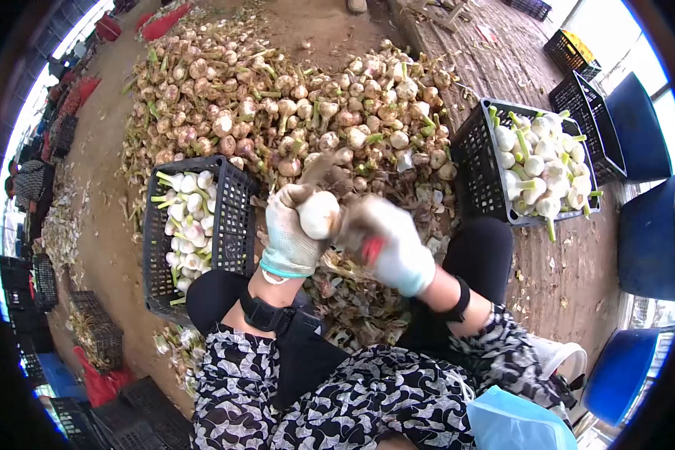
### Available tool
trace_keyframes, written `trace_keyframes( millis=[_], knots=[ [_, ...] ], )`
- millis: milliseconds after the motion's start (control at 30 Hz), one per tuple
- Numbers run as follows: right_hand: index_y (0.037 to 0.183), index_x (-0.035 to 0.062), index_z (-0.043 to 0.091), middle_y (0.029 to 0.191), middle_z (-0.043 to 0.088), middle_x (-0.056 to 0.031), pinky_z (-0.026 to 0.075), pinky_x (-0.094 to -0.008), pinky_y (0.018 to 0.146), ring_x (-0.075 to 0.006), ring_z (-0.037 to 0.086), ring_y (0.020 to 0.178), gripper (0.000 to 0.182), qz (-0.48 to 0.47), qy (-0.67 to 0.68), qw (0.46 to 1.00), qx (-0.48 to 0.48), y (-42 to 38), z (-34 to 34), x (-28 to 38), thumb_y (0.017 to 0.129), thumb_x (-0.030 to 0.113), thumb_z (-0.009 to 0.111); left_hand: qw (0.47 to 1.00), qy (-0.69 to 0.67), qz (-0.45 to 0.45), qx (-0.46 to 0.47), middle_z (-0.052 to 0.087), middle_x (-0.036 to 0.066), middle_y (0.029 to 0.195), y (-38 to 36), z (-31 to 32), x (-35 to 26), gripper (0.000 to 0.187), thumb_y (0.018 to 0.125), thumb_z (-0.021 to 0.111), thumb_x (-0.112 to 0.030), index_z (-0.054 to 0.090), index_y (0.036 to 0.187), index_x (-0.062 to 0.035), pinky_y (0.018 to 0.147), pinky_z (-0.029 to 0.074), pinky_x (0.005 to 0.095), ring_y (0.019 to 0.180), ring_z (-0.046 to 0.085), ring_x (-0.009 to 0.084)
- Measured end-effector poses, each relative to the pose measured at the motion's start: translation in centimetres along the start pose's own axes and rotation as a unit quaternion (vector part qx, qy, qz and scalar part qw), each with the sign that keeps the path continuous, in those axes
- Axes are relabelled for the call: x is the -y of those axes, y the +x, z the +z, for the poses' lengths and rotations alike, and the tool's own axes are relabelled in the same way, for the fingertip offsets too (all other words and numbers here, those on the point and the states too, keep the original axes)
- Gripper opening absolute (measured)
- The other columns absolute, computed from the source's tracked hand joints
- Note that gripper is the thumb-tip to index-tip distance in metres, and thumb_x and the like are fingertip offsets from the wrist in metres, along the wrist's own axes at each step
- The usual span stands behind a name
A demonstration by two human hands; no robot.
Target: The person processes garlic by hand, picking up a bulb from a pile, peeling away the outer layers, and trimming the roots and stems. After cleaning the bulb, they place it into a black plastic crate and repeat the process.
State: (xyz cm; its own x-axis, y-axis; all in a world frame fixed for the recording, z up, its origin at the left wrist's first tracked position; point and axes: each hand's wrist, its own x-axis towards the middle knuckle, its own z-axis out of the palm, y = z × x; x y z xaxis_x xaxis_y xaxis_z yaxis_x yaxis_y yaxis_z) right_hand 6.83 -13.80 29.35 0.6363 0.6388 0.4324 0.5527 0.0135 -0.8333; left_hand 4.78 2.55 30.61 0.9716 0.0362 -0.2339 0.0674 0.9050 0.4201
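Observation:
My left hand (291, 229), in a white glove with a teal cuff, is closed around a white garlic bulb (320, 215). Just right of the bulb, my right hand (382, 241), gloved too and blurred by motion, has its fingers wrapped round a small red-handled tool (372, 249); the tool's far end cannot be made out. Brown roots or peel blur above the bulb. Beyond both hands lies a large heap of untrimmed garlic (277, 105). Loose skins (360, 300) cover the ground below them.
At the left a black crate (235, 225) holds white garlic with green stems; another full crate (478, 161) stands at the right. Blue tubs (645, 240) and empty black crates (589, 124) line the far right. A person (31, 184) sits at the far left.

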Motion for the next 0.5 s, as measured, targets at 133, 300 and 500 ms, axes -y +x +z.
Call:
trace_keyframes(
  millis=[133,300,500],
  knots=[
    [0.077,0.0032,0.055,0.07,0.055,-0.014,0.047,-0.0392,0.06,-0.0335,0.056,0.065,0.014,0.12,-0.07,0.95,0.28,-5.4,0.8,-4.7,0.078,0.017,0.058,0.997,-0.048,0.019,-0.053,0.065,0.019,0.098,1.1,-2.4,0.0,0.048,0.08,0.041,-0.019,0.054,0.12,0.0017,0.086,0.048,0.0544,0.094,0.062,0.0351],
    [0.114,-0.0023,0.053,0.101,0.061,-0.0122,0.046,-0.0323,0.081,-0.0187,0.058,0.09,0.035,0.202,0.113,0.972,-0.046,-1.7,-0.1,-2.6,0.086,0.018,0.06,0.983,0.173,0.035,-0.056,0.063,0.015,0.104,0.2,0.4,2.8,0.041,0.089,0.035,-0.023,0.052,0.12,-0.0025,0.077,0.055,0.0366,0.089,0.065,0.0259],
    [0.101,0.001,0.059,0.091,0.062,-0.0161,0.049,-0.0333,0.073,-0.023,0.061,0.084,0.038,0.271,0.162,0.945,-0.089,-2.9,-3.3,-2.0,0.082,0.034,0.061,0.949,0.264,0.172,0.029,0.058,0.011,0.117,2.2,-2.0,4.3,0.047,0.096,0.041,-0.042,0.054,0.119,-0.0029,0.093,0.043,0.0338,0.104,0.056,0.0194]
  ],
)
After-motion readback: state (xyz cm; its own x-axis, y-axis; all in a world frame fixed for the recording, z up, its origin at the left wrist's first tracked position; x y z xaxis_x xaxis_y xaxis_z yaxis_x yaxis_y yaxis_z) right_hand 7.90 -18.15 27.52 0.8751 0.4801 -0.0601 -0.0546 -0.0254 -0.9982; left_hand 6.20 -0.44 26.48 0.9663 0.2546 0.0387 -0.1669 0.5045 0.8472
